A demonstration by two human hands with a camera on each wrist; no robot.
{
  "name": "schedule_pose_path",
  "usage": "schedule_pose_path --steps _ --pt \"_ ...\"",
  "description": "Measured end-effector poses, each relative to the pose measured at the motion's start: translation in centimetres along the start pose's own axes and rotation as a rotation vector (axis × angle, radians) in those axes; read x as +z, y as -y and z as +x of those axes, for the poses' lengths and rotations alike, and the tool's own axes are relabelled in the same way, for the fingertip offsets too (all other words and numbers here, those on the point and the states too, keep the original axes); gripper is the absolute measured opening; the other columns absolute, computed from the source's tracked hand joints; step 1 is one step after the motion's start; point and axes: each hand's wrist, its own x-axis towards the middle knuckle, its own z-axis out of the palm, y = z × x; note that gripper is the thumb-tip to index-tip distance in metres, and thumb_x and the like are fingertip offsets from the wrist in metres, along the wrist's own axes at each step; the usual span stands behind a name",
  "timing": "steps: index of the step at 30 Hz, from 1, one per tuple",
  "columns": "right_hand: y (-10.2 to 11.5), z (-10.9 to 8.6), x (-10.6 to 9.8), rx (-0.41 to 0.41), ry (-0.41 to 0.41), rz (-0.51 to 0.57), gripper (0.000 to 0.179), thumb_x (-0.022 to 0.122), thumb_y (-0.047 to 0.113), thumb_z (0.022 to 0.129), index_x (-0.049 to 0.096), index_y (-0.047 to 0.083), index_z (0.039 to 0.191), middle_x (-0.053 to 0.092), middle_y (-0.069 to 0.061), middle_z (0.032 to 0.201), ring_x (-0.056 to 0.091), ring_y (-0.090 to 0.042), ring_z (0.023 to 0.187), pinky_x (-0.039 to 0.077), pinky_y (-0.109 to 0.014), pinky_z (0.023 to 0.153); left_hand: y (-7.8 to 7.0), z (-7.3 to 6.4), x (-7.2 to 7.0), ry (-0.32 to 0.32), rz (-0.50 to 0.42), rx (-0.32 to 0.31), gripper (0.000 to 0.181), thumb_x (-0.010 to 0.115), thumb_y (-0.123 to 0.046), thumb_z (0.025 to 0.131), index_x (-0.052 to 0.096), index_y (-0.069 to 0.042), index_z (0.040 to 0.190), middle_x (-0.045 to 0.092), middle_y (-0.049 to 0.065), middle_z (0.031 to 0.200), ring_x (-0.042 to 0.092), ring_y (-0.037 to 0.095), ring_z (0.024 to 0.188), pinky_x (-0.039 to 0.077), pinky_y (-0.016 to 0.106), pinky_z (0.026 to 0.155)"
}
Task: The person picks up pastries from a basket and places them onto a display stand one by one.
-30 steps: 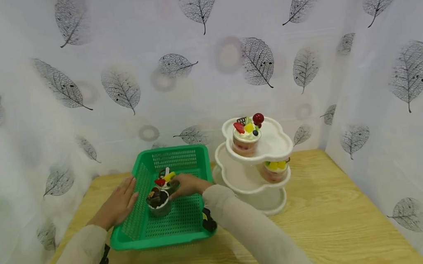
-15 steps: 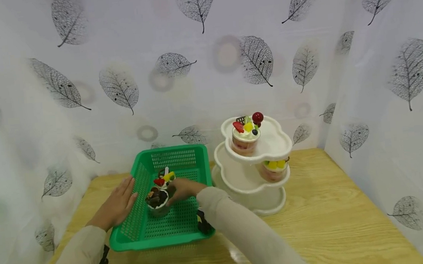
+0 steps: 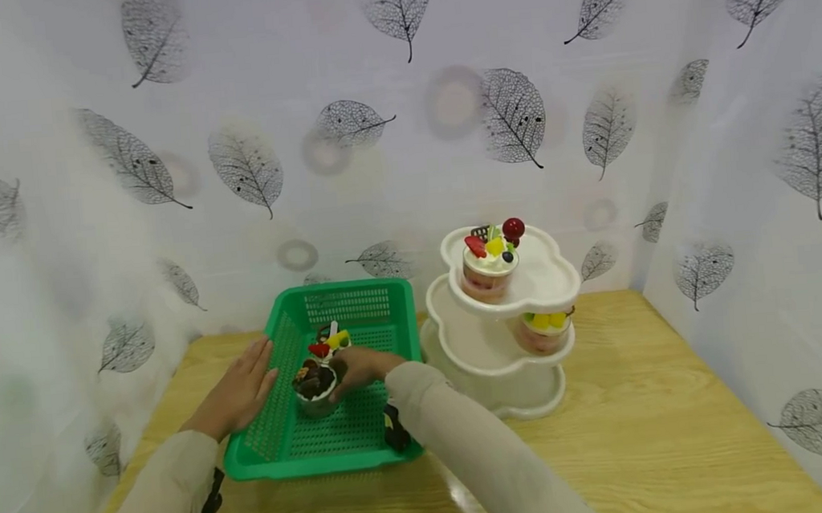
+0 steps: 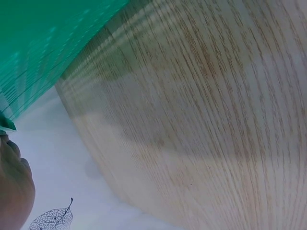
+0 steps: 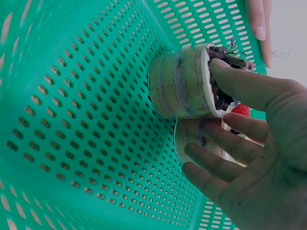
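Note:
A dessert cup with chocolate topping (image 3: pixel 316 402) stands in the green plastic basket (image 3: pixel 319 465). Right behind it is a second dessert cup with fruit topping (image 3: pixel 332 341), partly hidden. My right hand (image 3: pixel 363 368) reaches into the basket from the right, beside both cups. In the right wrist view the thumb lies over the rim of the chocolate cup (image 5: pixel 177 86), while the loosely spread fingers pass in front of the fruit cup (image 5: pixel 192 136); a firm hold does not show. My left hand (image 3: pixel 236 393) rests with straight fingers on the basket's left rim.
A white three-tier stand (image 3: pixel 546 270) is right of the basket. A fruit dessert cup (image 3: pixel 485 279) sits on its top tier, another dessert cup (image 3: pixel 542 335) on the middle tier. Below is a wooden table (image 3: pixel 657 430); a leaf-print curtain (image 3: pixel 405 184) hangs behind.
My right hand has shifted slightly from beside the fruit cup toward the chocolate cup. The left hand stays on the basket rim. The head view has turned a little.

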Motion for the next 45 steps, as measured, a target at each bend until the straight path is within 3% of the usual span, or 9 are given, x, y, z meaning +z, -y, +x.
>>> schedule_pose_path --steps 14,22,30,38,45 --pt "0.0 0.2 -0.1 -0.023 0.021 0.064 0.059 0.075 0.02 0.085 0.05 0.006 0.137 0.054 -0.008 0.136 0.051 -0.021 0.124 0.045 -0.03 0.1 0.3 0.0 0.0 -0.019 -0.015 0.004 0.059 0.035 -0.027 0.106 0.018 0.011 0.148 0.014 0.03 0.154 0.012 0.049 0.141 0.013 0.063 0.112" --pt "0.3 1.0 0.8 -0.044 0.047 0.014 0.073 0.076 0.022 0.084 0.039 0.009 0.146 0.044 -0.007 0.146 0.044 -0.021 0.132 0.041 -0.031 0.105 0.6 -0.4 0.4 -0.059 -0.028 0.033 0.059 0.036 -0.028 0.105 0.022 0.012 0.147 0.019 0.032 0.152 0.015 0.051 0.139 0.016 0.065 0.11" --pt "0.4 0.6 0.2 -0.015 0.037 0.016 0.057 0.078 0.018 0.083 0.048 0.007 0.13 0.054 -0.009 0.127 0.054 -0.021 0.116 0.049 -0.029 0.093 0.0 0.2 -0.1 -0.037 -0.019 0.018 0.058 0.036 -0.026 0.105 0.021 0.012 0.147 0.017 0.03 0.154 0.015 0.05 0.14 0.015 0.064 0.111" --pt "0.6 0.8 0.5 0.024 0.073 0.022 0.086 0.076 0.022 0.084 0.025 0.016 0.153 0.029 -0.005 0.155 0.029 -0.023 0.142 0.034 -0.039 0.112 -0.2 0.2 0.1 -0.064 -0.027 0.031 0.058 0.036 -0.026 0.105 0.023 0.012 0.146 0.019 0.03 0.153 0.017 0.05 0.139 0.016 0.063 0.111" --pt "0.4 1.4 1.2 0.009 0.07 0.054 0.08 0.077 0.019 0.083 0.033 0.012 0.149 0.036 -0.007 0.15 0.035 -0.024 0.138 0.038 -0.038 0.108 0.0 -0.2 0.5 -0.062 -0.021 0.021 0.057 0.034 -0.027 0.106 0.022 0.012 0.147 0.019 0.031 0.153 0.017 0.05 0.139 0.017 0.063 0.111"
